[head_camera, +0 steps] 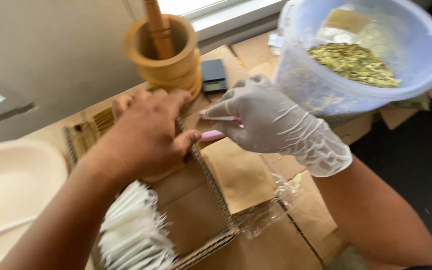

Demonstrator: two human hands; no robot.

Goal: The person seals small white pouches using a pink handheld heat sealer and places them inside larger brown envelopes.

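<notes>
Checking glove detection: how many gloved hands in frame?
1. The right hand wears a thin white glove and holds a pink tool beside the clear tub. The left hand is bare, resting on the cardboard box.

The bare left hand [143, 132] is reaching forward, palm down, its fingers [176, 97] curling over loosely and the thumb pointing right. The gloved right hand [271, 122] is angling in toward it, fingers [221, 111] closing in a pinch, forearm stretching back to the lower right.
</notes>
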